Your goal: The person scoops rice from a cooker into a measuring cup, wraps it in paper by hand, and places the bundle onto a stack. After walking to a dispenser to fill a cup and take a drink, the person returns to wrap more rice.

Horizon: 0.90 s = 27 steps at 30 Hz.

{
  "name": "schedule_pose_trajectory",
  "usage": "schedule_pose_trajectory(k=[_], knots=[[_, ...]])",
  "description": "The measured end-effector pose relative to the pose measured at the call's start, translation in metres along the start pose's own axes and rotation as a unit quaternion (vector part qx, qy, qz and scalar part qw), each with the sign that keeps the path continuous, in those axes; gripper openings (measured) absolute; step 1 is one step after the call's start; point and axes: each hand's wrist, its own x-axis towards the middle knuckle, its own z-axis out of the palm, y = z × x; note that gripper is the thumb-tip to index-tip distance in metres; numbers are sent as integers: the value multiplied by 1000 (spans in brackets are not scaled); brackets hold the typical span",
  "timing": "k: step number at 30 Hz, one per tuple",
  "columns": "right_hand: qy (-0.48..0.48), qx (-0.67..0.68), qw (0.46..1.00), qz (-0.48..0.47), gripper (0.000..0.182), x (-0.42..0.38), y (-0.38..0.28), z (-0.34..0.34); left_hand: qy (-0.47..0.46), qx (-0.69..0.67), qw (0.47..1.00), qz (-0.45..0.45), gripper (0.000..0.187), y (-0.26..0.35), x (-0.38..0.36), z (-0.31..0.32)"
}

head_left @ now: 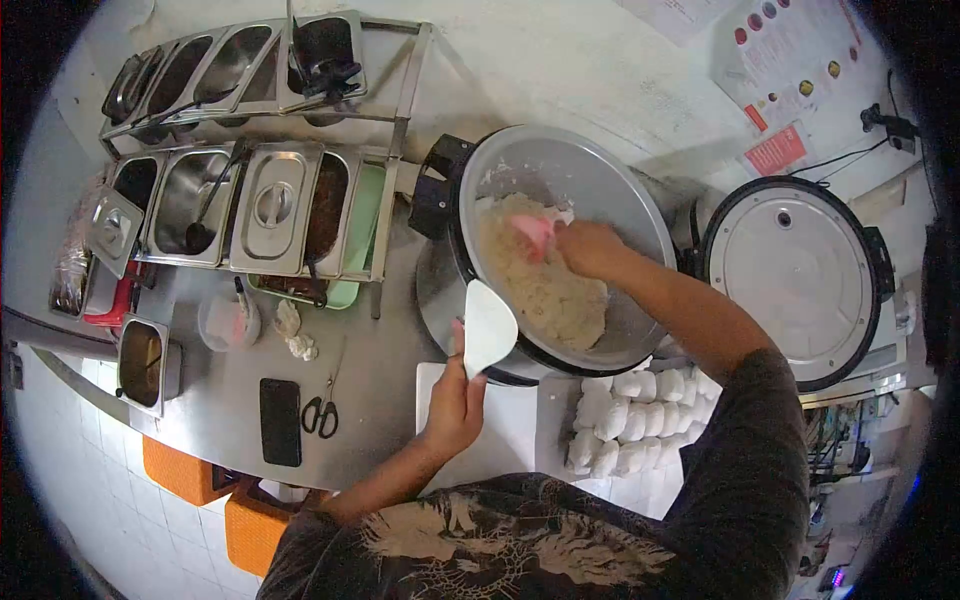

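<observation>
The pink, flat-bladed utensil (535,235) is in the round grey metal pan (625,195), against a mass of pale, grainy food resembling cooked rice (555,305). The right hand (592,250) is closed around its handle end. Its blade points leftward from that hand; blur prevents an exact reading of its long axis. The white, broad-bladed paddle (491,328) is at the near left rim of the pan, gripped at its narrow end by the left hand (456,405). Its long axis runs from the person toward the pan, blade end pointing away from the person.

The pan sits in a cooker with a black side handle (432,190). To its right stands a round, black-rimmed pale lid (785,290), raised open. Near the cooker are a white rectangular board (490,435) and, to the board's right, stacked rows of white rounded bundles (640,420).

The surface is a grey stainless steel counter (375,350). On its left part lie a black rectangular phone (280,422) and black-handled scissors (320,415), just beside each other. Behind them stands a 2-tier metal rack (402,95) of steel food pans.

The room has a pale wall (560,65) bearing printed posters (790,60), a white tiled floor (110,450), and 2 orange stools (180,470) below the counter edge.
</observation>
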Motion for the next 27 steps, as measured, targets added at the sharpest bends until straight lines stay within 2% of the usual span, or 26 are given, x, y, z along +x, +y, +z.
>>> schedule_pose_trajectory(k=[2, 5, 8, 11, 14, 15, 17, 18, 20, 21, 23, 25, 27], knots=[[-4, 3, 1000, -12, 33, -15, -13, -3, 2, -43, 999, -29, 44, 8, -1, 9], [-30, 35, 996, -78, 34, -38, -9, 2, 17, 28, 999, 38, 52, -12, 0, 17], [-79, 127, 986, -71, 34, -82, -30, -20, 19, 57, 995, 77, 74, -19, 4, 23], [29, 187, 976, -113, 29, -107, -23, 0, 72, 8, 996, 43, 39, 11, 1, 27], [7, 224, 962, -156, 28, -129, 6, 1, 31, 57, 998, -18, 30, 8, -2, 13], [-30, 290, 951, -103, 28, -142, 6, -15, 34, 68, 997, -21, 34, 10, 2, 2], [-101, 417, 903, 6, 28, -178, 1, -53, 38, 91, 995, -26, 43, 22, 14, -27], [-101, 494, 862, 55, 29, -187, 2, -51, 38, 103, 994, -29, 48, 33, 18, -34], [-97, 631, 756, 147, 29, -208, 6, -47, 52, 210, 969, 118, 45, 70, 24, -38], [-76, 667, 725, 158, 29, -217, 3, -46, 63, 260, 945, 190, 44, 87, 25, -38], [-29, 732, 659, 170, 29, -231, -9, -44, -40, 341, 922, 179, 44, 115, 25, -30], [-12, 757, 638, 140, 30, -241, -12, -30, -110, 403, 893, 168, 44, 144, 26, -12], [15, 772, 621, 134, 28, -251, -20, -21, -116, 429, 880, 168, 44, 158, 31, 7]])
